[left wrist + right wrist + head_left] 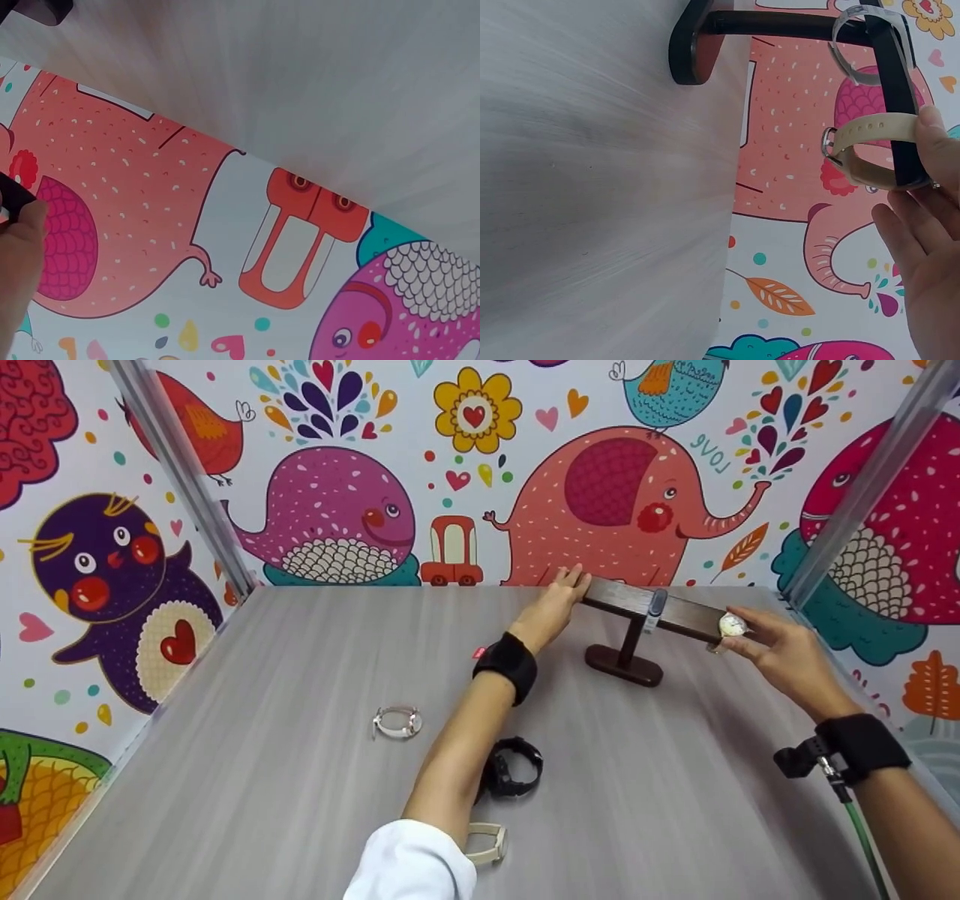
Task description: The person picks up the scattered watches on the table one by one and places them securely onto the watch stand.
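Note:
A dark brown T-shaped watch stand point(686, 615) stands upright on the table, its oval base flat on the surface. My left hand point(547, 613) holds the left end of its bar; in the left wrist view only part of that hand point(21, 259) shows at the edge. At the bar's right end, my right hand point(791, 656) pinches a watch with a round pale face point(733, 625). Its buckled beige strap point(874, 129) loops around the bar end in the right wrist view. A second watch, with a grey band point(658, 604), hangs around the bar near the post.
On the table point(262, 780) lie a pale-strapped watch point(411, 725) at centre left, a black watch point(517, 769) beside my left forearm, and a beige-strapped band point(491, 842) partly hidden by the sleeve. Cartoon-printed walls point(465, 480) enclose the back and sides.

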Action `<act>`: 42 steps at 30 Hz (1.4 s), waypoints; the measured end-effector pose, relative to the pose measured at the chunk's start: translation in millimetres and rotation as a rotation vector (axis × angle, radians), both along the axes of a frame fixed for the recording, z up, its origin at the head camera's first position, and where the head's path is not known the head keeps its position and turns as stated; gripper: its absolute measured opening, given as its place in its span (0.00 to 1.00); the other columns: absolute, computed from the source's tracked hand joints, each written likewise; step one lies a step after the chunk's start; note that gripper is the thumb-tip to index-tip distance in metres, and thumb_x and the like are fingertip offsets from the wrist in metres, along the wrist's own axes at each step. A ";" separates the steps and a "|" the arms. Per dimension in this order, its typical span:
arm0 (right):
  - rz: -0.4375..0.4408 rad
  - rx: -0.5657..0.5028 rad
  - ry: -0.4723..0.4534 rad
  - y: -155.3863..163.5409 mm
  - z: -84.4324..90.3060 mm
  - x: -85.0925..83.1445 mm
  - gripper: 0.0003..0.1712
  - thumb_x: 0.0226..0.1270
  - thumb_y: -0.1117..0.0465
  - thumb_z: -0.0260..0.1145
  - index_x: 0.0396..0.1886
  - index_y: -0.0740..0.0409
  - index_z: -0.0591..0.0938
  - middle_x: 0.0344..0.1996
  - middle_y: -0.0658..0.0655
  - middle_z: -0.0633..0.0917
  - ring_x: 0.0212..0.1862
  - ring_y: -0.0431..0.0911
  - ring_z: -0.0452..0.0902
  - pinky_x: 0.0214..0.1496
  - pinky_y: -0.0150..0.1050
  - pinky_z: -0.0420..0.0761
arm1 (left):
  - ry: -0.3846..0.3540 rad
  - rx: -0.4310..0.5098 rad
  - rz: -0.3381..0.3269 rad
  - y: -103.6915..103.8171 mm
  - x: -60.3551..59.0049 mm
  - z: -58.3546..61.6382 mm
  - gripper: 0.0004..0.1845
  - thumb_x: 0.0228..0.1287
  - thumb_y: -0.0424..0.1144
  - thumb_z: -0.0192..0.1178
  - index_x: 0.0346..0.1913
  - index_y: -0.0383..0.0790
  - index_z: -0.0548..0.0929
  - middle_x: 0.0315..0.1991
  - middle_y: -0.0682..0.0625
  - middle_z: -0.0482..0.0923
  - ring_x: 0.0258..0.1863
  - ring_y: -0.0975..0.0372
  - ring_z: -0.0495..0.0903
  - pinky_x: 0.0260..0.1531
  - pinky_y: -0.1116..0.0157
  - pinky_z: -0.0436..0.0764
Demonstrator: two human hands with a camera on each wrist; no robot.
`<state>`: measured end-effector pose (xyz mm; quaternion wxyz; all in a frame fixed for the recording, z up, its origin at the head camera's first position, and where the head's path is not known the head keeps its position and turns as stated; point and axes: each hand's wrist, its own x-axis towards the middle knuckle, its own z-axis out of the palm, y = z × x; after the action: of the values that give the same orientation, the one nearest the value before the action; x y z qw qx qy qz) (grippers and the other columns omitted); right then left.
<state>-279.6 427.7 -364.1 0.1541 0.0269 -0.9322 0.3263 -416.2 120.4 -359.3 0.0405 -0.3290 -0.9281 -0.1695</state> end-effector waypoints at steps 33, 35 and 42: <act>0.019 0.094 0.125 -16.4 2.8 -14.8 0.37 0.58 0.51 0.77 0.67 0.54 0.78 0.64 0.64 0.78 0.62 0.61 0.76 0.29 0.20 0.62 | 0.019 -0.029 -0.005 2.7 -6.4 -0.4 0.30 0.77 0.25 0.42 0.78 0.43 0.58 0.81 0.46 0.52 0.81 0.51 0.50 0.76 0.60 0.62; 0.022 0.103 0.139 -16.6 2.6 -15.4 0.36 0.58 0.51 0.77 0.66 0.54 0.78 0.64 0.65 0.79 0.58 0.60 0.76 0.27 0.24 0.61 | 0.024 -0.035 -0.004 3.4 -5.6 0.5 0.29 0.78 0.26 0.42 0.78 0.43 0.59 0.81 0.47 0.52 0.81 0.51 0.51 0.75 0.60 0.63; 0.027 0.107 0.141 -20.1 1.6 -18.3 0.37 0.57 0.50 0.77 0.67 0.53 0.78 0.63 0.67 0.79 0.62 0.66 0.76 0.37 0.11 0.63 | -0.004 -0.030 0.004 2.7 -3.4 1.6 0.31 0.76 0.24 0.43 0.78 0.44 0.58 0.81 0.48 0.51 0.81 0.51 0.49 0.76 0.60 0.63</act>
<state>-297.9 407.6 -362.5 0.2136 0.0704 -0.9347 0.2754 -419.6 123.2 -357.6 0.0339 -0.3271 -0.9314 -0.1560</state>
